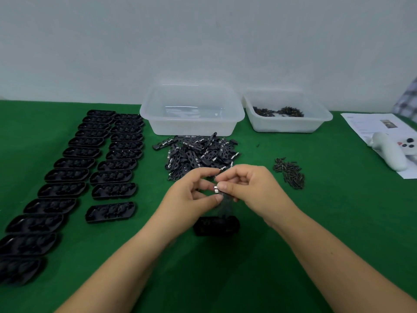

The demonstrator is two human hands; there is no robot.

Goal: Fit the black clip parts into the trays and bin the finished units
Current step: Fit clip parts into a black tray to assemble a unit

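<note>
Hands, two, bare, held together above the desk (pixel 316 222), which is covered in green cloth.

Left hand (pixel 191 193): fingers curled, grip closed on a black clip part (pixel 225 199), pinched between thumb and fingertips.

Right hand (pixel 246 188): fingers curled, the same clip part gripped from the other side; a small silver piece (pixel 216 189) is seen at the point where the two grips meet. The part is blurred and its detail cannot be made out.

Black tray (pixel 216 225), single: lying on the desk directly below the hands, partly hidden by them.

Black trays (pixel 67 175), many: laid out in two slanting rows at the left of the desk.

Pile of black clip parts (pixel 198 152): heaped on the cloth just beyond the hands, in front of the clear bin (pixel 191 109).

Clear bin: translucent plastic, set at the far middle of the desk; contents hard to tell.

White bin (pixel 288 114): placed just right of the clear bin, with small dark pieces inside.

Heap of small dark pins (pixel 290 172): lying right of the hands.

White controller (pixel 392 152): resting on a printed sheet (pixel 365 123) at the right edge.
</note>
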